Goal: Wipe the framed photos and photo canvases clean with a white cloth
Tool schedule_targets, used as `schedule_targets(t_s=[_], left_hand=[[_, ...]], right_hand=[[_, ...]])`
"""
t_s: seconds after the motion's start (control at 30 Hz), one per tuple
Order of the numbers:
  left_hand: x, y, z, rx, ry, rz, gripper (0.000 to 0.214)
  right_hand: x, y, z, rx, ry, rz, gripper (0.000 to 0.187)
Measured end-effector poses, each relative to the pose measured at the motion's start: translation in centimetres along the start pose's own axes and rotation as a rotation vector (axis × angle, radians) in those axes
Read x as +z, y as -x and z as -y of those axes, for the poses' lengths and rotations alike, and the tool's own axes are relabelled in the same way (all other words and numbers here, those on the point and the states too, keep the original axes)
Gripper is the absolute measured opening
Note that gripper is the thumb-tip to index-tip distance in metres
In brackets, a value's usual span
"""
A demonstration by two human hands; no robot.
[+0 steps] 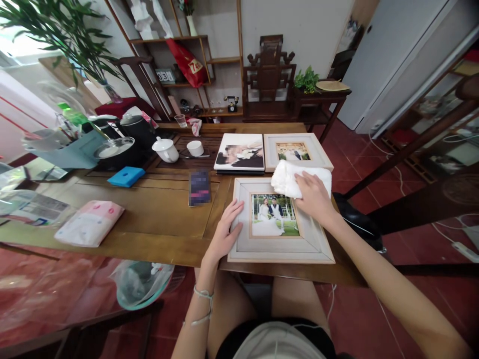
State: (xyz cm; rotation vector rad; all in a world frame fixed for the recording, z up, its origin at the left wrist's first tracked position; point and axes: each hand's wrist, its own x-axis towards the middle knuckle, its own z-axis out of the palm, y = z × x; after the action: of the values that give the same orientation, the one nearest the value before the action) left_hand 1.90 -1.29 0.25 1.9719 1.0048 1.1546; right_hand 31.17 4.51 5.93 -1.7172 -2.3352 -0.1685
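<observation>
A whitish picture frame (pixel 269 251) with a photo of two people lies flat at the table's front edge. My left hand (pixel 225 232) rests on its left side, fingers stretched out and partly over the rim. In my right hand (pixel 312 194) is a folded white cloth (pixel 286 180), pressed down at the frame's upper right corner. The cloth also covers part of the gap to a second picture frame (pixel 322 155) lying behind. Left of that one sits a photo album (pixel 239 149) with a picture on its cover.
The wooden table (pixel 164 219) also bears a phone (pixel 199 187), a blue block (pixel 126 176), a tissue pack (pixel 90 223), a white lidded cup (pixel 165 149) and a small white bowl (pixel 195 148). A lined bin (pixel 144 284) stands below; a black bag (pixel 355 222) is at right.
</observation>
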Motion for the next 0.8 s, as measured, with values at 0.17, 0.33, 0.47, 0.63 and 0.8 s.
schedule_targets(t_s=[0.17,0.33,0.47,0.63,0.8], left_hand=[[0.1,0.0,0.0,-0.015,0.009,-0.008,0.044],[0.1,0.0,-0.1,-0.023,-0.002,-0.005,0.044],[0.0,-0.1,-0.2,-0.025,-0.015,-0.004,0.044],[0.1,-0.1,-0.2,-0.014,-0.007,-0.016,0.045],[0.1,0.0,0.0,0.002,0.005,-0.031,0.044]], right_hand=[[-2.6,4.0,4.1,-0.182,-0.052,0.258,0.061],[-5.7,10.2,7.0,-0.367,-0.26,0.484,0.07],[-3.8,8.3,4.4,-0.326,-0.252,0.34,0.072],[0.5,1.8,0.2,-0.128,-0.141,-0.036,0.063],[0.7,-0.3,1.0,-0.122,-0.077,0.022,0.051]])
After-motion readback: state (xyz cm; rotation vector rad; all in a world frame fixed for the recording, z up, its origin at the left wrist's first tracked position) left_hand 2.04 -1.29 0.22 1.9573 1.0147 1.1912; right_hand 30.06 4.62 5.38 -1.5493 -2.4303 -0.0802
